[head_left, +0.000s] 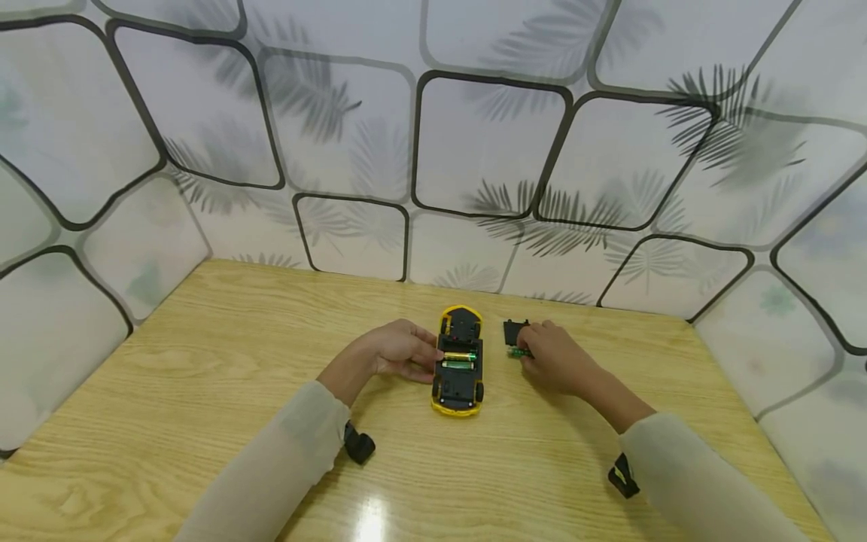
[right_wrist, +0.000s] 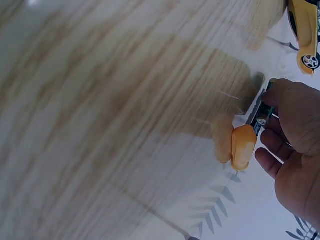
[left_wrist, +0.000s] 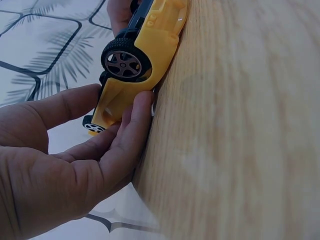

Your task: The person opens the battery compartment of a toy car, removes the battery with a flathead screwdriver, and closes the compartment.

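Note:
A yellow toy car lies upside down, its black underside facing up and the battery compartment uncovered. Two batteries sit crosswise in it, one gold and green, the other green. My left hand grips the car's left side, thumb at the compartment edge; in the left wrist view, fingers lie along the yellow body. To the right of the car, my right hand pinches a green battery, partly hidden by the fingers. A black battery cover lies just beyond those fingertips.
An orange rounded piece, like a handle end, lies beside the right fingers in the right wrist view; my hand hides it in the head view. The wooden table meets a patterned wall covering behind the car.

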`<move>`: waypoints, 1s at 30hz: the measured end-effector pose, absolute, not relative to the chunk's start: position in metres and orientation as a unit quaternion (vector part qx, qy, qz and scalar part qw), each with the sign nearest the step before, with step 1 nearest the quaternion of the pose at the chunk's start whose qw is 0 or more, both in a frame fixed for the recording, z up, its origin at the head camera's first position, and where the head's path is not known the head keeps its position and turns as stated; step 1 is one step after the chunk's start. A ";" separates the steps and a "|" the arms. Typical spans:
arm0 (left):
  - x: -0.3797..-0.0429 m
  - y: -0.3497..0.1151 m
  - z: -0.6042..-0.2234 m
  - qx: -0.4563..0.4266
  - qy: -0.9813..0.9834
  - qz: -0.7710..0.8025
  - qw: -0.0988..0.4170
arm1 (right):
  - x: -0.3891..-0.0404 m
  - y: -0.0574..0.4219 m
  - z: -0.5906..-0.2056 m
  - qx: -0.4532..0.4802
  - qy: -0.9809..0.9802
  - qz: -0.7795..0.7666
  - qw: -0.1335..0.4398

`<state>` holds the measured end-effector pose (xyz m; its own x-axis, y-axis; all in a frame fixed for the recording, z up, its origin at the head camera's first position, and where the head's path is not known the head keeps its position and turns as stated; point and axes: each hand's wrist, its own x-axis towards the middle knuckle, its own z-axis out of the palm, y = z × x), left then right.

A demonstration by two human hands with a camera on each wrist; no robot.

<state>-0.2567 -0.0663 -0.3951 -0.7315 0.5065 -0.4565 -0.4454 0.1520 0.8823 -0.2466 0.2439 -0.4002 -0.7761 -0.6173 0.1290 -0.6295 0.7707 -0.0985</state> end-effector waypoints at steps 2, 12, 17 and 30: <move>-0.256 -0.066 -0.395 0.025 0.666 0.650 0.366 | -0.247 0.244 -0.401 0.335 -0.939 0.062 0.049; -0.256 -0.066 -0.397 0.026 0.664 0.651 0.367 | -0.246 0.243 -0.403 0.332 -0.941 0.048 0.049; -0.257 -0.065 -0.398 0.027 0.663 0.653 0.365 | -0.246 0.244 -0.401 0.329 -0.942 0.045 0.049; -0.257 -0.066 -0.397 0.029 0.662 0.652 0.368 | -0.249 0.240 -0.395 0.332 -0.940 0.046 0.070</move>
